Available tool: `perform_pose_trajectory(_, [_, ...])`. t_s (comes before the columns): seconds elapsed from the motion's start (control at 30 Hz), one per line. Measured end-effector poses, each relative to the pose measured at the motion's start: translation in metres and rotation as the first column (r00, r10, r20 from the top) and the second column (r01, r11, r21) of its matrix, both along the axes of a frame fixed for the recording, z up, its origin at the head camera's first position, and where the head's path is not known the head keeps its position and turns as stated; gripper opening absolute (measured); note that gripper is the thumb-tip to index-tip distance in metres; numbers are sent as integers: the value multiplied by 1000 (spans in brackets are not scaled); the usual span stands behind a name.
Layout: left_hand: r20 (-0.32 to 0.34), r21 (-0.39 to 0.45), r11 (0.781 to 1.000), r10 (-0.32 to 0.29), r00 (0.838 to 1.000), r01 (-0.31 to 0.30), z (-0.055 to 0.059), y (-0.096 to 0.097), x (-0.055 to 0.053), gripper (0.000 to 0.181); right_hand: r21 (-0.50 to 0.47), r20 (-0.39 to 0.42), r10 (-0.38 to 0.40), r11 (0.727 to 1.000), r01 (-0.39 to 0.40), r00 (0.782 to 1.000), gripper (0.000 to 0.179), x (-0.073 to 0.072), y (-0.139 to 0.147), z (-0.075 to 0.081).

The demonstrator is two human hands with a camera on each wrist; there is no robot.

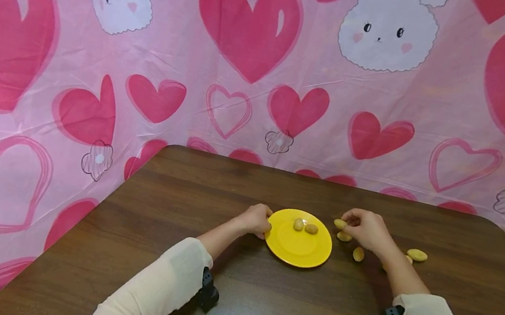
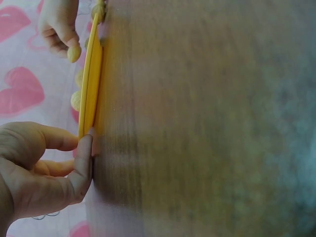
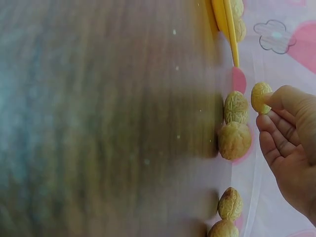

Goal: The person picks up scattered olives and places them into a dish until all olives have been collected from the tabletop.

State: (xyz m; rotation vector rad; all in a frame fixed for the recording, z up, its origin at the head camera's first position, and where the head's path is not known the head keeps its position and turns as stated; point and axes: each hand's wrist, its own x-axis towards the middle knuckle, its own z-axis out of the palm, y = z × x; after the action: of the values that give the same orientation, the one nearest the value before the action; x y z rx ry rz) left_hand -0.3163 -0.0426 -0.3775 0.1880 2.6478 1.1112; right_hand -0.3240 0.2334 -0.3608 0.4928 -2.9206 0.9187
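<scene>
The left hand [image 1: 256, 219] pinches the plate [image 1: 297, 250] at its left, best held steady; the right hand [image 1: 369, 231] grips a potato [image 1: 339, 224], best lowered softly beside the two potatoes [image 1: 311, 228] there.

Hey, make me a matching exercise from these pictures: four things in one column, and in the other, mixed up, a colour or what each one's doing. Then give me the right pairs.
Column one
1. Left hand
2. Right hand
3. Plate
4. Tabletop

Column two
A. Yellow, bearing two small potato-like pieces
B. Dark brown
C. Pinches a third potato-like piece
D. Holds the plate's edge

Pairs: 1-D, 2-C, 3-A, 4-B
</scene>
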Motion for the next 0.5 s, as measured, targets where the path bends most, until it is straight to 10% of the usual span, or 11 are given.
perform_pose_trajectory(0.5, [6,-1,1000,8,1000,-8,0,0,0,33,-16,70,50,999,-49,996,15,3,-14,-1])
